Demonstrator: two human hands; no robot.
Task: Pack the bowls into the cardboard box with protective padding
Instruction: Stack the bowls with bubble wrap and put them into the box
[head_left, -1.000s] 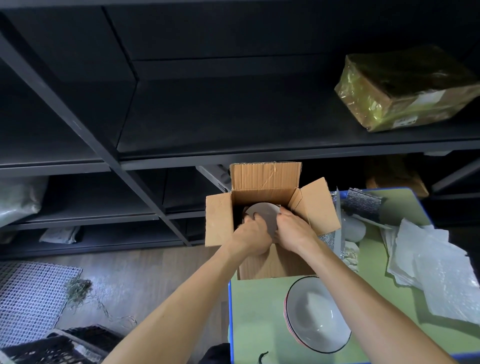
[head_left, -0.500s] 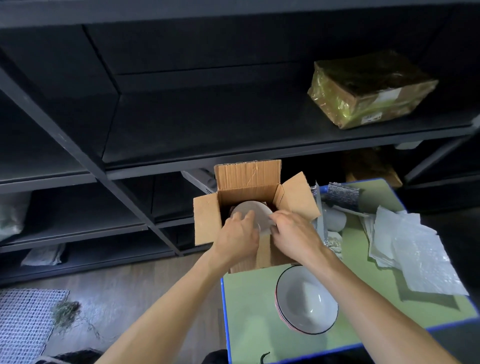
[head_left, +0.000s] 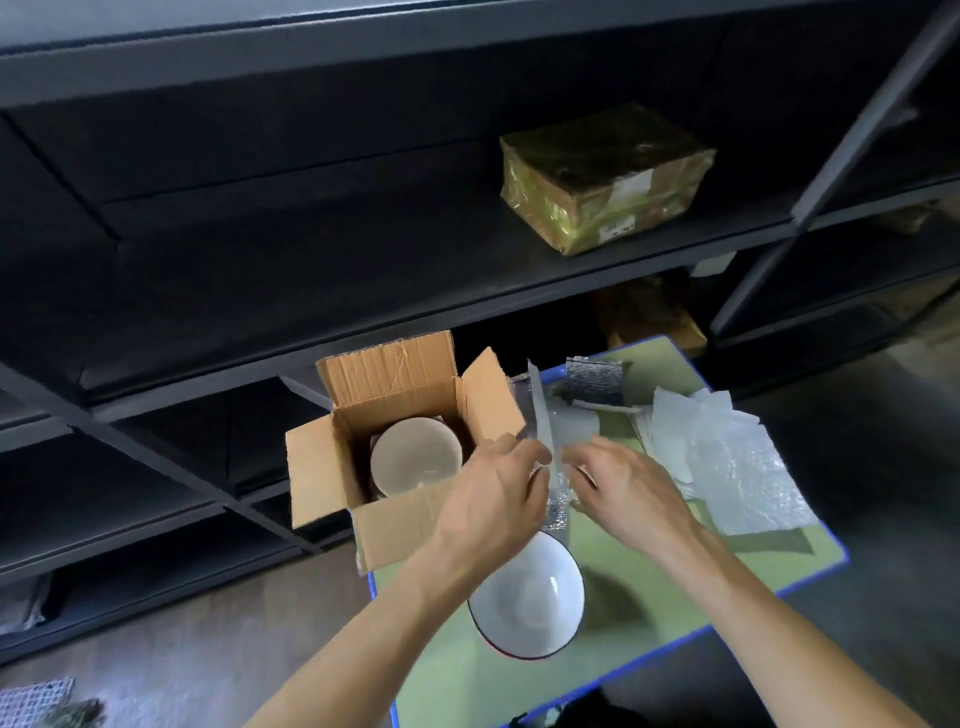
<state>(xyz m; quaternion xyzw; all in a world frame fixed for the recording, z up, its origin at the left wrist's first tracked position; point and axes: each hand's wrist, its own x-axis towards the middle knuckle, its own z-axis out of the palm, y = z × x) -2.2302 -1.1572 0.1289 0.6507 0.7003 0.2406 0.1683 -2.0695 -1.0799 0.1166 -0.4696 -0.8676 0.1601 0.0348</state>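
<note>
Sitting in one box: one bowl; second bowl outside.

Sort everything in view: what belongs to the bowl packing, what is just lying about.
Job: cardboard box, bowl inside it, bowl outside it, silver padding sheet, white padding sheets, padding roll.
Lying about: wrapped parcel, brown package, floor mesh.

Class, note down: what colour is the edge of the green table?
Blue, bordering the green table; the head view shows it.
</note>
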